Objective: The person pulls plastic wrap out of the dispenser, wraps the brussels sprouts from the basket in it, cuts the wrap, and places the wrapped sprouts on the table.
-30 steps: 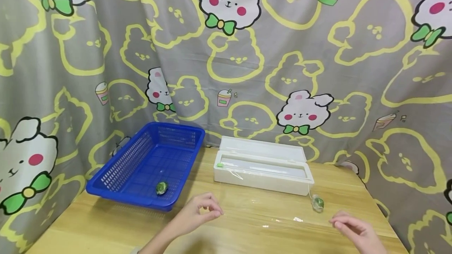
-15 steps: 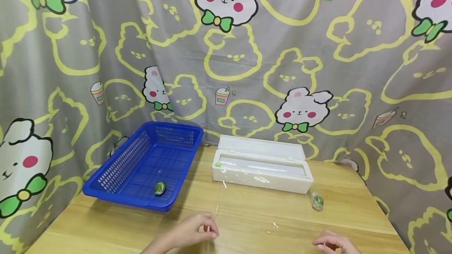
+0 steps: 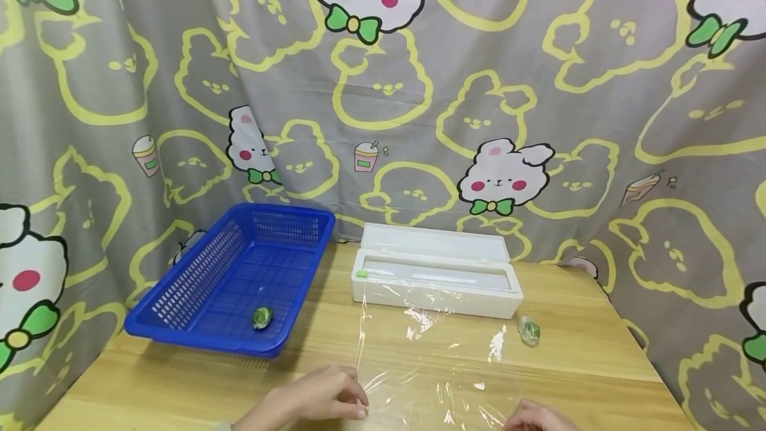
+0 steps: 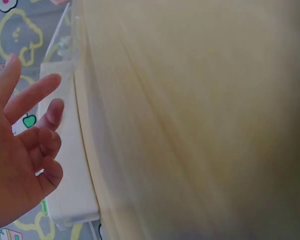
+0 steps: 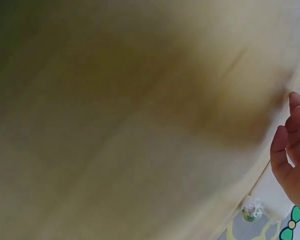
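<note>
A clear sheet of cling film (image 3: 437, 358) stretches from the white cling film dispenser box (image 3: 443, 300) towards me over the table. My left hand (image 3: 326, 392) pinches its near left corner between thumb and forefinger. At the near right corner my right hand (image 3: 535, 416) grips the film, partly cut off by the head view's lower edge. In the left wrist view the left hand (image 4: 25, 155) has its other fingers spread. The right wrist view shows the right hand (image 5: 292, 150) with thumb and forefinger brought together. The box's lid (image 3: 433, 243) stands raised at the back.
A blue plastic basket (image 3: 203, 346) at the left holds a small round green thing (image 3: 261, 318). Another green ball (image 3: 529, 331), wrapped in clear film, lies right of the box. Behind the wooden table (image 3: 598, 344) hangs a patterned grey curtain (image 3: 407, 145).
Both hands have moved towards me, the right one also leftwards, drawing the cling film out of the box over the table. The head view has shifted slightly.
</note>
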### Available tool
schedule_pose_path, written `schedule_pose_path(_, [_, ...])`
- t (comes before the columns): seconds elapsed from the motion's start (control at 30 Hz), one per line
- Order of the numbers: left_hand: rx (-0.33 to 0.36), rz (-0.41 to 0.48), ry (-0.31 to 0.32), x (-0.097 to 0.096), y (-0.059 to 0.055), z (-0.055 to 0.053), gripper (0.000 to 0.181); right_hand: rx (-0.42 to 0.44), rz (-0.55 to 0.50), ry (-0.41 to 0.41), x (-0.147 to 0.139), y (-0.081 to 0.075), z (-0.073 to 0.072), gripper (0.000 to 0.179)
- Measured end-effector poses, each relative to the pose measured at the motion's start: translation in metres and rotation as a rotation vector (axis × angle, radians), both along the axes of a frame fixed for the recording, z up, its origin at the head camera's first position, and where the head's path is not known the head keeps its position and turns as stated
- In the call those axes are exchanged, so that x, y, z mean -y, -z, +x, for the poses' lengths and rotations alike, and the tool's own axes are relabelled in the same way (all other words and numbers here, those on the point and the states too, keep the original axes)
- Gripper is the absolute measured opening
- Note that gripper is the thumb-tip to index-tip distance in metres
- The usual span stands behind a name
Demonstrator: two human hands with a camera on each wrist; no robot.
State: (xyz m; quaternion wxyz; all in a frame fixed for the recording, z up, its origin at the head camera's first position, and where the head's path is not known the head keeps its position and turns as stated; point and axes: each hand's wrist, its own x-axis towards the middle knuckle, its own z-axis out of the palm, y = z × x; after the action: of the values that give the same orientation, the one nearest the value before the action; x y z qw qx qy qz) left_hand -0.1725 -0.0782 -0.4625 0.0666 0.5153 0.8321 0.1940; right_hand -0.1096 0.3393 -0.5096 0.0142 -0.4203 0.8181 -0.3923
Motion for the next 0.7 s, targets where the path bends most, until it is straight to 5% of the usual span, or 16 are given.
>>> schedule_pose_path(0.1, [0.010,-0.037,-0.003,0.000,0.002,-0.002,0.024,0.085,0.000,-0.009,-0.002,0.000,0.000,0.016])
schedule_pose_path(0.17, [0.028,-0.073,-0.021,-0.001,0.002,-0.003,0.021,0.217,-0.001,0.002,-0.004,-0.004,-0.001,0.014])
schedule_pose_path(0.23, [0.055,-0.109,-0.055,-0.002,0.000,-0.004,0.018,0.388,0.003,0.066,-0.006,-0.011,-0.001,0.015])
schedule_pose_path(0.33, [0.069,-0.125,-0.126,-0.004,-0.003,-0.008,0.012,0.503,0.030,0.193,-0.010,-0.021,-0.003,0.023])
schedule_pose_path(0.47, [0.032,-0.098,-0.221,-0.011,-0.005,-0.017,0.010,0.444,0.126,0.290,-0.007,-0.026,-0.004,0.032])
schedule_pose_path(0.7, [0.049,-0.167,-0.317,-0.017,0.000,-0.020,0.043,0.411,0.305,0.377,0.003,-0.023,-0.003,0.044])
